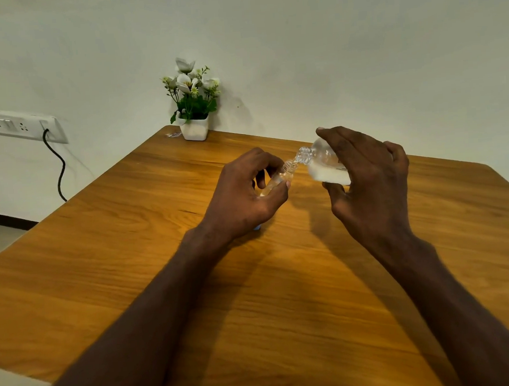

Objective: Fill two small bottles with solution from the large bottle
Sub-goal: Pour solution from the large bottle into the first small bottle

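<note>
My right hand (369,178) grips the large clear bottle (325,165), tipped to the left, with whitish solution pooled in its lower side. Its open neck touches the mouth of a small clear bottle (280,177). My left hand (244,193) holds that small bottle tilted toward the large one, thumb and fingers around its body. Both bottles are held above the wooden table (130,246). A bit of something light blue (257,228) shows under my left wrist. A second small bottle is not visible.
A white pot of white flowers (195,127) stands at the table's far corner by the wall, with a small clear scrap (174,134) beside it. A wall socket panel (19,126) with a black cable (58,167) is at the left.
</note>
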A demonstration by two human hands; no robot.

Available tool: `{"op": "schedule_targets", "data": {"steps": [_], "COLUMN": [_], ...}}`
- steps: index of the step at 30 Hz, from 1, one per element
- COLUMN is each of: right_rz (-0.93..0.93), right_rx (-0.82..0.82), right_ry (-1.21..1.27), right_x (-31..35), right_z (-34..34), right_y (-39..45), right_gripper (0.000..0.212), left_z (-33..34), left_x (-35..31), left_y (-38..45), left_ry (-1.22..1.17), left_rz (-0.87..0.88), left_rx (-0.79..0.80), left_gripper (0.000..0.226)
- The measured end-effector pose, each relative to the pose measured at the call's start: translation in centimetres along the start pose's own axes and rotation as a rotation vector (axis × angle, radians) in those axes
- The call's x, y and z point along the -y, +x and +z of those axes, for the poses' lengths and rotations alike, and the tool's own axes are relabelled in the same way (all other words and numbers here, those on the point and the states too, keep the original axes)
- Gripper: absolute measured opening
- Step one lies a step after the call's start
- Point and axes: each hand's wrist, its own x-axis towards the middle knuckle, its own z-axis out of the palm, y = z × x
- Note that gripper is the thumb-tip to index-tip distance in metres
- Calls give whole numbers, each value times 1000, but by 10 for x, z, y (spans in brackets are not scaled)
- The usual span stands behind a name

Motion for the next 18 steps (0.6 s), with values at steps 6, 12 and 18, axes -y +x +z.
{"op": "schedule_targets", "data": {"steps": [6,12,18], "right_rz": [-4,-5,-9], "right_rx": [-4,-4,-4], "right_ry": [-5,-9,-15], "right_x": [0,0,-1], "right_z": [-1,0,0], "right_y": [0,0,1], "right_gripper": [88,89,89], "left_z": [0,0,0], "left_x": [0,0,0], "left_y": [0,0,0], "left_ry": [5,13,11], "left_rz": [-1,-5,-11], "left_rx": [6,9,6], "left_gripper": [14,15,14]}}
